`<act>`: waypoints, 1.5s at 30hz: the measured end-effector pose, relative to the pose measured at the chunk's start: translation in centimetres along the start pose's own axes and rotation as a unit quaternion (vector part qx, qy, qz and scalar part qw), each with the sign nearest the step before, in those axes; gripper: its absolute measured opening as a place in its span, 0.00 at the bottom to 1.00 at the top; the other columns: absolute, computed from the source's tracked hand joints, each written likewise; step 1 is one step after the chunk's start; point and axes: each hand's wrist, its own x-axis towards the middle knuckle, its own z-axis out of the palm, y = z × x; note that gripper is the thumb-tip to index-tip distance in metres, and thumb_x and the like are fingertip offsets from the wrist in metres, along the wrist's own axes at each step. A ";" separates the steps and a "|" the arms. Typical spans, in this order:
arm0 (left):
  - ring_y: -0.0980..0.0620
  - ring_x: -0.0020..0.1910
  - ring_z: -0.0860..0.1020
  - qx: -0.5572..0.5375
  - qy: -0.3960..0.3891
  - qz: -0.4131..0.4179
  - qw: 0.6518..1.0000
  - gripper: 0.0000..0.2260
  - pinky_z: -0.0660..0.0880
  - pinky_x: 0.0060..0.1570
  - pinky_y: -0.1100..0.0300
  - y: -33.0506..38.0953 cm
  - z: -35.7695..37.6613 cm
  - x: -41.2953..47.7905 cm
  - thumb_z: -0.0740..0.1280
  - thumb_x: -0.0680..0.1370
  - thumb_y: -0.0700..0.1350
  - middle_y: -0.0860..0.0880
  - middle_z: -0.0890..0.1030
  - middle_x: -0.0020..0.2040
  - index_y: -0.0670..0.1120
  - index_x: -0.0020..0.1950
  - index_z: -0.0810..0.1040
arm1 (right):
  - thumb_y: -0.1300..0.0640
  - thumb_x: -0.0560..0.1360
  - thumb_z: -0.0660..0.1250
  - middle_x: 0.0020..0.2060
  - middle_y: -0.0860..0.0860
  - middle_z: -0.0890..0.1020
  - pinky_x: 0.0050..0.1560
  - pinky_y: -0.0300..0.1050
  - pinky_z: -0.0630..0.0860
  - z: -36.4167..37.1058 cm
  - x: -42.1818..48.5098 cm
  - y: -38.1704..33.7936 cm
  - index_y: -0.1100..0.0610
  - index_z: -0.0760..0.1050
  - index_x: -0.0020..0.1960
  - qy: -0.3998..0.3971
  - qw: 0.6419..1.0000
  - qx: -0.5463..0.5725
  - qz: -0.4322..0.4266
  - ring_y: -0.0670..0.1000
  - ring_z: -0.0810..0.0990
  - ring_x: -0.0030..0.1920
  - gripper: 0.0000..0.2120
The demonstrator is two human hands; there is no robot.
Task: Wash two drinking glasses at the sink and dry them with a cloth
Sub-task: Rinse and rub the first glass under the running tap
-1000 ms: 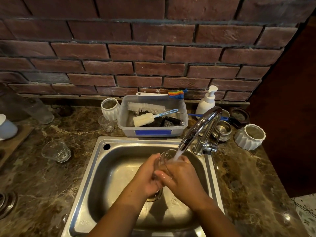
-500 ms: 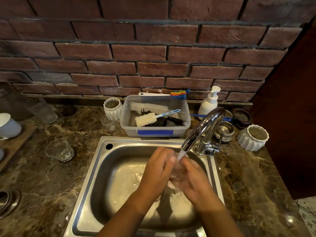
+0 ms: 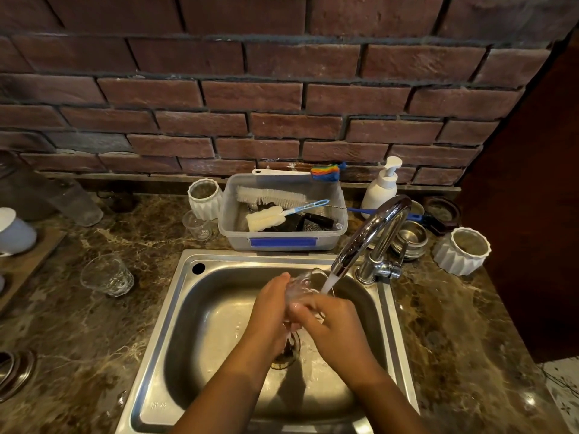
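Over the steel sink [image 3: 188, 308], both my hands hold a clear drinking glass [image 3: 302, 283] under the running tap [image 3: 369, 233]. My left hand [image 3: 271, 311] wraps its left side. My right hand [image 3: 329, 324] grips it from the right, fingers curled on the wall near the rim. Water streams onto the glass beside my right fingers. Most of the glass is hidden between my hands. A second clear glass [image 3: 106, 275] stands on the marble counter left of the sink.
A plastic tub [image 3: 282, 242] with brushes sits behind the sink, a small glass [image 3: 199, 225] and white ribbed cup [image 3: 203, 197] to its left. A soap pump bottle [image 3: 380, 189], steel bowls [image 3: 410, 238] and another ribbed cup [image 3: 460, 250] stand on the right.
My hands have turned the glass under the stream, and its rim now shows above my fingers. The view has tilted down slightly.
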 end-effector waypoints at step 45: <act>0.47 0.34 0.78 -0.161 -0.194 -0.142 0.957 0.31 0.70 0.25 0.63 -2.1 -0.6 -1.8 0.60 0.78 0.68 0.40 0.81 0.47 0.44 0.60 0.84 | 0.57 0.82 0.62 0.33 0.51 0.85 0.38 0.46 0.80 0.1 3.9 2.2 0.58 0.79 0.41 0.100 0.950 0.206 0.214 0.62 0.82 0.37 0.13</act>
